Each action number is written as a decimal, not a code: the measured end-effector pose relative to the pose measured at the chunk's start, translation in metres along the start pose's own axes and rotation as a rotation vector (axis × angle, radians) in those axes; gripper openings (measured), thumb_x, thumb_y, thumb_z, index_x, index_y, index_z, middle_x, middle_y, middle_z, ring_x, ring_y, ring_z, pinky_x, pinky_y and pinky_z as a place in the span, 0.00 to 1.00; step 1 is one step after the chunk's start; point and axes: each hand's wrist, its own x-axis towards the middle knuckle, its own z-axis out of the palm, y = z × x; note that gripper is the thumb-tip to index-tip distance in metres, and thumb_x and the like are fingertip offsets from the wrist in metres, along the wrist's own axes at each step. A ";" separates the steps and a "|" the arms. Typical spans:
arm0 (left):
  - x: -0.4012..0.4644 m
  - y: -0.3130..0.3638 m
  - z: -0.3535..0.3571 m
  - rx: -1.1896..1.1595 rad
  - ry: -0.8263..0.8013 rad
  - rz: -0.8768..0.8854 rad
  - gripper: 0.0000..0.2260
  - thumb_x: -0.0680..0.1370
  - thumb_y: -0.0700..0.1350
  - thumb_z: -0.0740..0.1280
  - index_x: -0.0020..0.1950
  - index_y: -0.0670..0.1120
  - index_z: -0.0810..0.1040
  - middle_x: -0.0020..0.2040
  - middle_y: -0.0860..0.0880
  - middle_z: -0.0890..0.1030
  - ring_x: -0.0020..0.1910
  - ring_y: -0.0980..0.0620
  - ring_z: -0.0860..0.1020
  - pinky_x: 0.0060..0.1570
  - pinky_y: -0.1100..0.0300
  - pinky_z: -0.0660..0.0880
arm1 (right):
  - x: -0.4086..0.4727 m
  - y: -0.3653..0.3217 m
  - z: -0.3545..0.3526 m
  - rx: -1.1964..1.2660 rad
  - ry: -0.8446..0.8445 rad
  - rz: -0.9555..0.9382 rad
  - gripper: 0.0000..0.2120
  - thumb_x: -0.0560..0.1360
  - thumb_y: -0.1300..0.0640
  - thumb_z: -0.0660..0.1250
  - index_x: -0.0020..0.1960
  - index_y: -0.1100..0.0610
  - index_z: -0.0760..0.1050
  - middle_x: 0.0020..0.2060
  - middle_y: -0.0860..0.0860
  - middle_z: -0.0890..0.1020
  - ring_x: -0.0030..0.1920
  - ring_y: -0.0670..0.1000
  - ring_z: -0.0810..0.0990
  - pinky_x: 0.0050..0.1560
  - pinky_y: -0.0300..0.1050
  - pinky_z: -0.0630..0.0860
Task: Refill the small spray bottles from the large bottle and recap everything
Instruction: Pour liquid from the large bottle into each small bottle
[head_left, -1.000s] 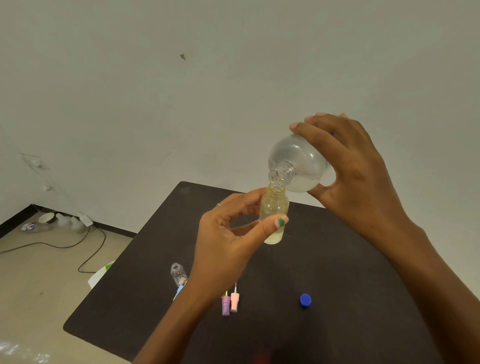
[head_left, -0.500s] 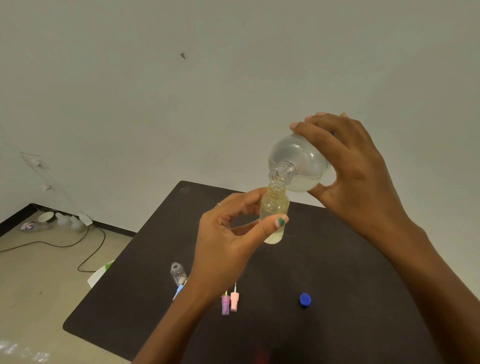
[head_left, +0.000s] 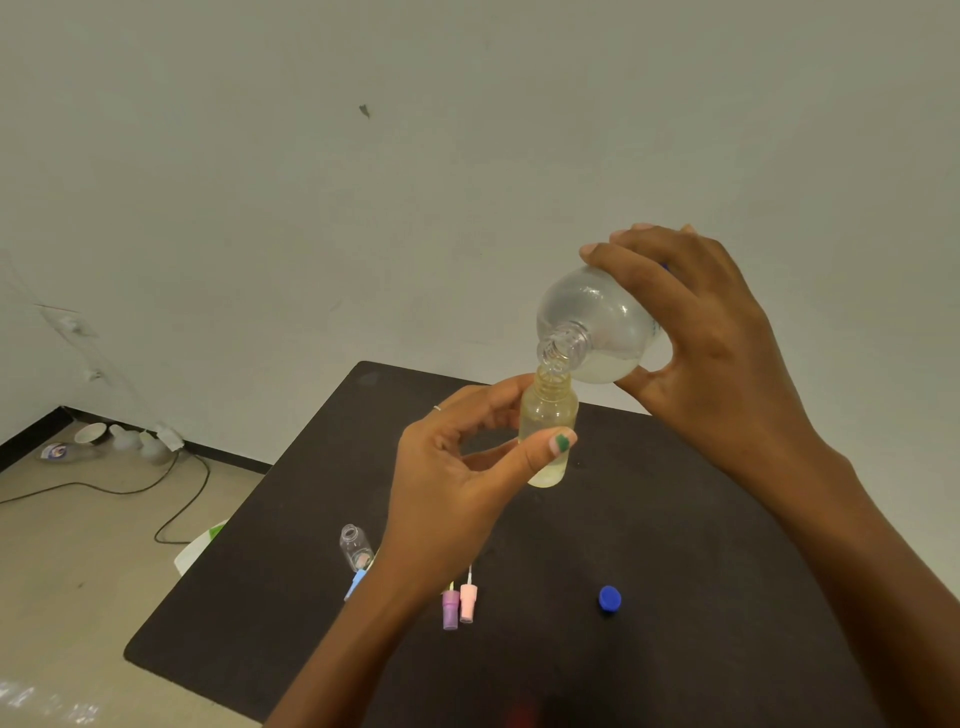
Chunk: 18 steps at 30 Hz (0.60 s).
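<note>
Your left hand (head_left: 457, 467) pinching small spray bottle (head_left: 548, 431) upright above table (head_left: 649, 519) middle; your right hand (head_left: 711, 332) gripping large bottle (head_left: 592, 322) tilted, mouth touching small neck. Blue cap (head_left: 609, 598), pink and purple sprayer tops (head_left: 460, 603), empty small bottle (head_left: 356, 548) lying toward near edge.

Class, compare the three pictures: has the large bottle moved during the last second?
No. The large bottle, tilted in the right hand, keeps its mouth just above the far edge of the dark table, over the small bottle.

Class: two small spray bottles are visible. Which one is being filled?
The yellowish small bottle in the left hand, under the large bottle mouth. The other, clear small bottle stands on the table.
</note>
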 end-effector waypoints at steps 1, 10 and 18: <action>0.000 0.000 0.000 0.001 -0.001 0.004 0.14 0.68 0.46 0.73 0.52 0.56 0.79 0.48 0.58 0.83 0.49 0.58 0.81 0.44 0.72 0.75 | 0.000 0.000 0.000 -0.002 -0.001 0.000 0.30 0.67 0.60 0.76 0.67 0.57 0.71 0.62 0.58 0.75 0.64 0.59 0.71 0.70 0.49 0.60; 0.000 -0.001 -0.001 0.012 -0.002 0.005 0.14 0.69 0.47 0.74 0.52 0.57 0.79 0.48 0.60 0.83 0.50 0.59 0.81 0.45 0.73 0.75 | 0.000 -0.001 0.000 0.005 0.002 0.001 0.30 0.67 0.61 0.76 0.67 0.57 0.71 0.62 0.58 0.74 0.64 0.59 0.71 0.70 0.49 0.60; -0.001 0.000 0.000 0.016 0.007 -0.002 0.15 0.68 0.46 0.72 0.53 0.56 0.79 0.49 0.58 0.83 0.49 0.59 0.81 0.44 0.73 0.75 | 0.000 -0.001 0.000 0.003 0.001 0.000 0.30 0.68 0.60 0.76 0.67 0.57 0.70 0.62 0.58 0.74 0.64 0.58 0.71 0.70 0.51 0.61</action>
